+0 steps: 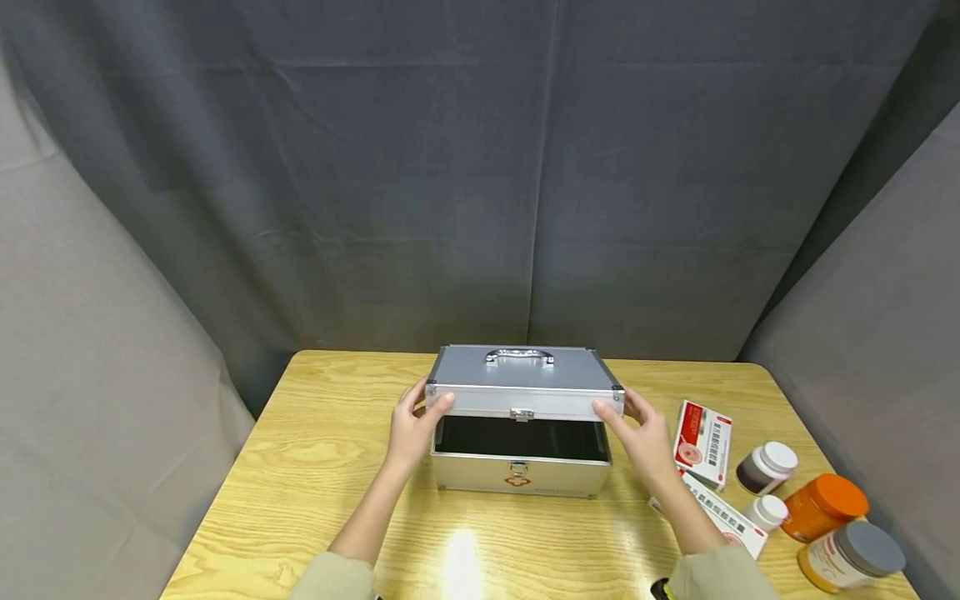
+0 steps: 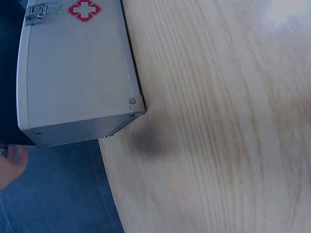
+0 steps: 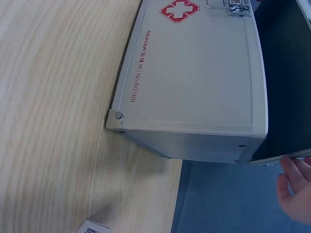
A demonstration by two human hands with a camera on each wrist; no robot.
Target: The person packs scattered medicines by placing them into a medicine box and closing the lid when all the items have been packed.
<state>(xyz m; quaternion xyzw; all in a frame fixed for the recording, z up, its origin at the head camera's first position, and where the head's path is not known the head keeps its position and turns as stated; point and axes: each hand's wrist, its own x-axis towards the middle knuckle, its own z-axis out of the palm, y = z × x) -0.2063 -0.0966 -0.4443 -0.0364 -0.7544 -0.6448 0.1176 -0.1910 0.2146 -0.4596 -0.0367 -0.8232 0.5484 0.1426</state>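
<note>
A silver first-aid box point(image 1: 472, 475) stands near the middle of the table, a red cross on its front. Its lid point(image 1: 472, 400), with a metal handle on top, is partly raised, and the dark interior shows beneath. My left hand point(image 1: 407, 432) grips the lid's left front corner, thumb on the front face. At the opposite corner my right hand point(image 1: 645, 435) holds the lid the same way. In the left wrist view, the fingers point(image 2: 18, 154) meet the lid's edge. The right wrist view shows the other hand's fingers point(image 3: 290, 167) along the rim.
Right of the box lie two medicine cartons point(image 1: 712, 437), one partly hidden under my right forearm. Beside them are a dark bottle with a white cap point(image 1: 778, 456), a small white bottle point(image 1: 767, 512), an orange jar point(image 1: 828, 500) and a grey-lidded jar point(image 1: 851, 554). Grey curtains point(image 1: 375, 167) enclose the wooden table.
</note>
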